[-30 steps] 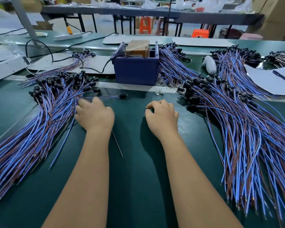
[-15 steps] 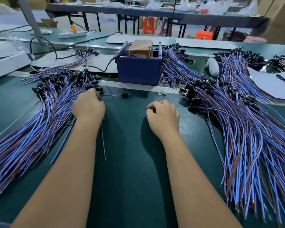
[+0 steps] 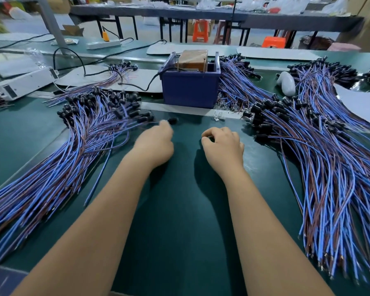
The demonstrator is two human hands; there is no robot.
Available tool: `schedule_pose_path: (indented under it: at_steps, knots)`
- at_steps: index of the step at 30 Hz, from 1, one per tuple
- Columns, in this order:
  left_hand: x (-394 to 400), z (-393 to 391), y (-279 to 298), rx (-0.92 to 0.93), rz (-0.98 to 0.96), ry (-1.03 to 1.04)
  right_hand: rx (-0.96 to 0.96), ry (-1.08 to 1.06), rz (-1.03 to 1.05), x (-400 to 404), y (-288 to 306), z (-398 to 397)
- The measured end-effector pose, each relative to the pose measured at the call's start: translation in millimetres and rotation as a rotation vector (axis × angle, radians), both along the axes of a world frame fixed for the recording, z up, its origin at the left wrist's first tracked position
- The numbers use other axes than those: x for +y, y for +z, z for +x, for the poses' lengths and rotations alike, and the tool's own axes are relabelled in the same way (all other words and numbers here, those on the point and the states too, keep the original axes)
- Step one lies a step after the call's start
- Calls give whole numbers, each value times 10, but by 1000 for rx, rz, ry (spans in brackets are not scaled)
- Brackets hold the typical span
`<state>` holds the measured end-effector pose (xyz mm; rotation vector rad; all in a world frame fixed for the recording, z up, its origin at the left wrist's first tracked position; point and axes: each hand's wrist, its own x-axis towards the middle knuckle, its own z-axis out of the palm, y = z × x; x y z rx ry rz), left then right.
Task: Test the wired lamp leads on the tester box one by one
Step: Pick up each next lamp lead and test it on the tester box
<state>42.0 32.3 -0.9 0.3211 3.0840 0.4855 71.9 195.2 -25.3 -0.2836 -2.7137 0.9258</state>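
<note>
Reaching left hand (image 3: 156,144) apparently pinching lead (image 3: 173,120), right hand (image 3: 223,146) curled, knuckles up, maybe holding something dark.

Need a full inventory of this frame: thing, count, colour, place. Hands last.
left lead pile: one heap, blue and brown wires with black lamp ends, left of the hands
right lead pile: one heap, same colours, right of the hands
rear lead pile: one, same colours, right of the box
tester box: one, dark blue with a brown block inside, centre rear
single lead: one, black end, in front of the box
power strip: one, white, far left
stools: several, orange, background
table: one, green
left hand: at the single lead, grip hidden
right hand: curled, contents hidden
</note>
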Motion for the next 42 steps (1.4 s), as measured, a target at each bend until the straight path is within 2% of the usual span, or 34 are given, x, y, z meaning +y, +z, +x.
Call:
schedule_pose_path:
  at_steps: [4, 8, 12, 16, 18, 21, 22, 26, 28, 32, 39, 42]
  knots:
    - [149, 202, 21, -97, 40, -331, 51, 31, -15, 1, 13, 19]
    - [207, 335, 124, -264, 169, -537, 81, 230, -67, -28, 63, 108]
    - [124, 381, 184, -241, 403, -481, 73, 302, -171, -49, 89, 163]
    - [-83, 269, 170, 106, 708, -151, 67, 358, -149, -111, 105, 166]
    - [-252, 152, 144, 157, 664, -11, 57, 388, -47, -177, 112, 170]
    - [-417, 39, 41, 20, 373, 35, 33, 419, 165, -272, 106, 180]
    - [-438, 18, 1, 8, 338, 41, 27, 419, 192, -281, 108, 179]
    - [-462, -31, -18, 121, 435, 55, 44, 416, 232, -289, 102, 164]
    - [-464, -74, -5, 127, 376, 28, 64, 413, 269, -315, 92, 164]
    - [-493, -92, 35, 21, 270, -52, 82, 412, 266, -333, 94, 172]
    - [-474, -107, -34, 15, 314, -43, 61, 399, 278, -330, 125, 168]
    - [-483, -107, -53, -15, 540, -60, 59, 388, 281, -326, 125, 178]
